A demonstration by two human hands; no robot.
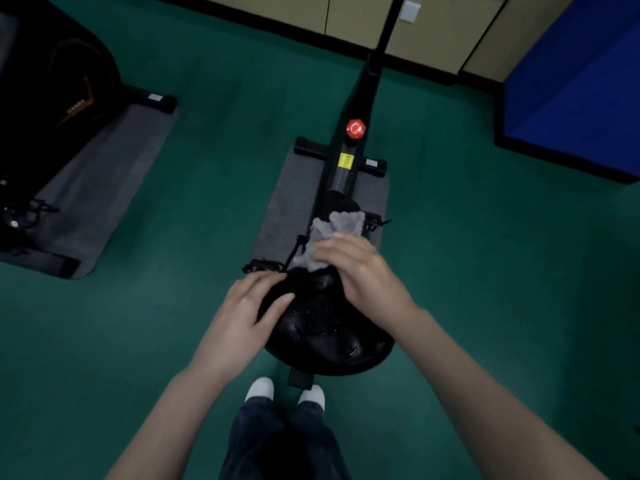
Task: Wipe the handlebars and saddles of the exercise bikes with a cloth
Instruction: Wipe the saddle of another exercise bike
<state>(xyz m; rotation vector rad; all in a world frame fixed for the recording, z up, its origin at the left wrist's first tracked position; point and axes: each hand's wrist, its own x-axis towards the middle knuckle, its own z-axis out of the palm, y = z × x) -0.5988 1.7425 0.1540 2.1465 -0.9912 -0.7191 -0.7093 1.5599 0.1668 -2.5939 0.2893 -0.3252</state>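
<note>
Head view shows our left hand [242, 306] flat and open, fingers straight on the left flank of the saddle [329, 344]. The cloth [341, 225] lies bunched on the saddle's nose, under our right hand [362, 271], whose curled fingers grip it. We judge the loose front flap could slip off the nose, and the wet-looking rear could be missed.

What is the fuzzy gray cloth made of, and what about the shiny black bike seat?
The cloth looks like soft microfibre or terry: it is gray, fuzzy and matte, and it bunches under the right hand. The saddle is probably smooth black vinyl or synthetic leather over padding. It is glossy, with small glints that may be wet drops.
</note>
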